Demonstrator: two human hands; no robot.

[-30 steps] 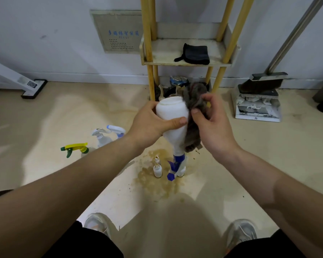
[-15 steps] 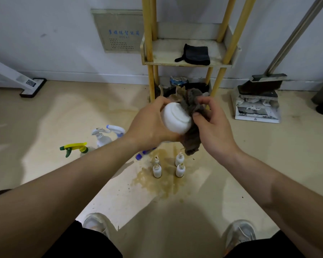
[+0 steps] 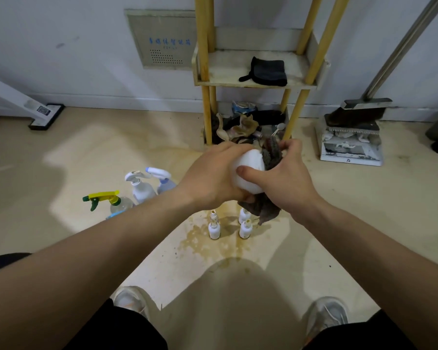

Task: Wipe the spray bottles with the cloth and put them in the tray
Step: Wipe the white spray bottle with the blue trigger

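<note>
Over floor [image 3: 91, 152]: L fingers [image 3: 234, 148] tight round white bottle [image 3: 249, 184], R fingers [image 3: 290, 145] round cloth [image 3: 270, 154].

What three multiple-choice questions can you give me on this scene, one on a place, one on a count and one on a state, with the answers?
1. Where does the black cloth lie?
A. in the dustpan
B. on the rack's shelf
C. over a shoe

2. How many small white bottles stand on the stained floor?
A. one
B. five
C. three

3. What is the right hand doing?
A. gripping the grey cloth against the white bottle
B. hanging idle
C. pulling a trigger

Answers: B, it lies on that shelf. C, three stand on the stain. A, its fingers curl round the cloth and its thumb presses the bottle.
</note>
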